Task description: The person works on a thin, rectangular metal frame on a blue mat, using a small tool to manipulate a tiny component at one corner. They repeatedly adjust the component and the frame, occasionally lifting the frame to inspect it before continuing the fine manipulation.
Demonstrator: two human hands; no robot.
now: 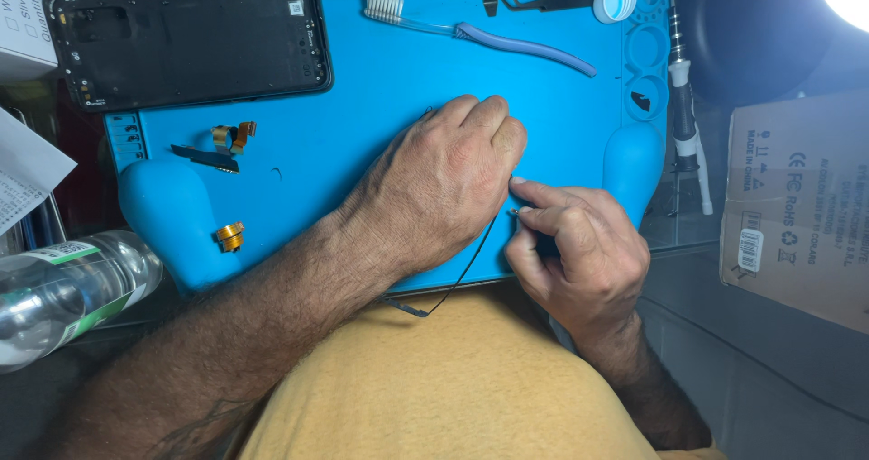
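thin black cable (471, 265) – runs from under the left fingers down off the mat's near edge | left hand (434, 188) – knuckles curled, pressing on blue mat (380, 71) | right hand (575, 252) – thumb and forefinger pinched, on what I cannot tell | toothbrush (489, 30) beyond the fingers, phone back (186, 39) far left

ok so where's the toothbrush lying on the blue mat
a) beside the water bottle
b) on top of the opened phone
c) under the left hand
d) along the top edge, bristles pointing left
d: the toothbrush lies across the top of the blue mat, with its white bristles at the left end, apart from the opened phone and both hands.
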